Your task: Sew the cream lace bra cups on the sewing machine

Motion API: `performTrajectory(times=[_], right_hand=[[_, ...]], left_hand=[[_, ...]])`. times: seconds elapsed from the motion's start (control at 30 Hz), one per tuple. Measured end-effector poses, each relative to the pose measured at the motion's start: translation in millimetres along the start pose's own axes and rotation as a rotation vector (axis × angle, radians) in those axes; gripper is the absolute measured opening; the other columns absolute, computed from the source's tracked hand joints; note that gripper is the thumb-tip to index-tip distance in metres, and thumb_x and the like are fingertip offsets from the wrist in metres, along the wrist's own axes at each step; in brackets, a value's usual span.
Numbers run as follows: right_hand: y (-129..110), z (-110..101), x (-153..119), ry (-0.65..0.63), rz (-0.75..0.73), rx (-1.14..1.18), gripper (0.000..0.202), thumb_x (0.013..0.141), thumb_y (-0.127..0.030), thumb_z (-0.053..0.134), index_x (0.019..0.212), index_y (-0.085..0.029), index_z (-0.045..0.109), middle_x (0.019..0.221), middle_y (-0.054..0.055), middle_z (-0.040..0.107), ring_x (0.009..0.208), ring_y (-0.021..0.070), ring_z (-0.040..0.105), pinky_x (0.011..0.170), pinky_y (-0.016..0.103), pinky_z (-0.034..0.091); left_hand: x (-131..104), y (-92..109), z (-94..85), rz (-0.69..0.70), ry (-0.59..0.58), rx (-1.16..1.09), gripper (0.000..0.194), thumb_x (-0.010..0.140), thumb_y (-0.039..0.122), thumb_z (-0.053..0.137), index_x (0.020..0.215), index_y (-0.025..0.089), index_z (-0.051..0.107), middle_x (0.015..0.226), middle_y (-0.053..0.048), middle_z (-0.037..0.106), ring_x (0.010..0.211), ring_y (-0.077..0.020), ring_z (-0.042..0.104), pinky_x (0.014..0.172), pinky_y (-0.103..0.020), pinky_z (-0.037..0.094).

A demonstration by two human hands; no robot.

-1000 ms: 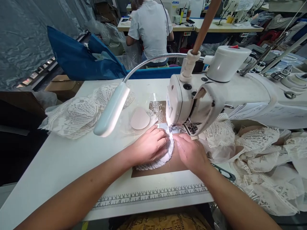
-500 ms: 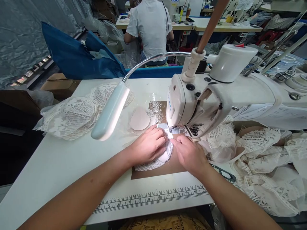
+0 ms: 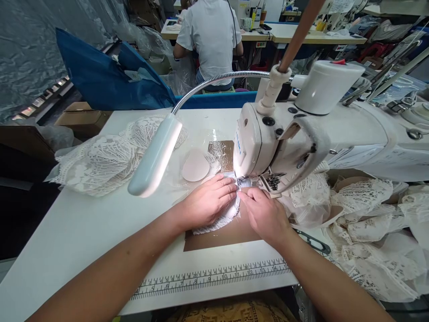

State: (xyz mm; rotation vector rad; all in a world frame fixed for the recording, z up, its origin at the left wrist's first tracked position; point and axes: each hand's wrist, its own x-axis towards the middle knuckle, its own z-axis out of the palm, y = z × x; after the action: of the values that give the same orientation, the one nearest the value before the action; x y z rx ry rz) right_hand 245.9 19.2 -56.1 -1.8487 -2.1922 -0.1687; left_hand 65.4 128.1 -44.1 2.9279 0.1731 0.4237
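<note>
A rounded white lace piece (image 3: 225, 220), looking like a bra cup, lies under the sewing machine (image 3: 253, 143), its upper edge at the needle area. My left hand (image 3: 212, 200) rests flat on top, fingers stretched toward the needle and covering much of the lace. From the other side, my right hand (image 3: 264, 215) is closed, thumb and forefinger together at the lace's right edge, just below the presser foot. The fingertips partly hide the edge there. Beyond my left hand sits a smooth pale cup pad (image 3: 195, 165) with some lace beside it.
Lace pieces (image 3: 100, 163) are heaped on the table's left, and a larger lace pile (image 3: 378, 241) fills the right. A lamp (image 3: 156, 156) hangs over the table on a bendy neck. A printed ruler (image 3: 214, 278) runs along the front edge. One person (image 3: 211, 42) sits ahead, back turned.
The lace piece has moved up toward the needle and turned a little, so less shows below my left hand. My left hand has shifted slightly forward and right; my right hand stays nearly in place.
</note>
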Motion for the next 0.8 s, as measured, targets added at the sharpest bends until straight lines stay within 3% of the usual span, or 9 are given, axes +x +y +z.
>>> performTrajectory(times=[0.23,0.5,0.8], right_hand=[[-0.7,-0.1,0.3,0.005,-0.006,0.003,0.041,0.080,-0.005,0.046,0.111,-0.020,0.068,0.082,0.006,0.064,0.067,0.0176,0.050,0.054,0.029,0.032],[-1.6,3.8,3.0,0.006,0.023,-0.038,0.042,0.081,-0.007,0.047,0.116,-0.020,0.067,0.088,0.007,0.068,0.071,0.0186,0.055,0.055,0.030,0.034],[0.7,3.6,-0.9,0.023,0.044,0.004,0.039,0.085,-0.009,0.047,0.116,-0.024,0.067,0.089,0.003,0.068,0.070,0.0152,0.054,0.055,0.029,0.030]], left_hand=[[-3.7,-7.7,0.3,0.025,-0.031,-0.049,0.036,0.092,0.012,0.042,0.125,0.011,0.057,0.127,-0.015,0.060,0.117,-0.0275,0.054,0.099,-0.046,0.046],[0.3,-5.6,2.4,-0.053,-0.015,0.001,0.034,0.096,0.016,0.040,0.124,0.009,0.058,0.127,-0.016,0.060,0.110,-0.0274,0.056,0.091,-0.045,0.049],[-1.0,-5.8,6.2,-0.045,0.025,0.053,0.034,0.095,0.014,0.042,0.124,0.007,0.058,0.127,-0.016,0.061,0.106,-0.0277,0.054,0.089,-0.044,0.050]])
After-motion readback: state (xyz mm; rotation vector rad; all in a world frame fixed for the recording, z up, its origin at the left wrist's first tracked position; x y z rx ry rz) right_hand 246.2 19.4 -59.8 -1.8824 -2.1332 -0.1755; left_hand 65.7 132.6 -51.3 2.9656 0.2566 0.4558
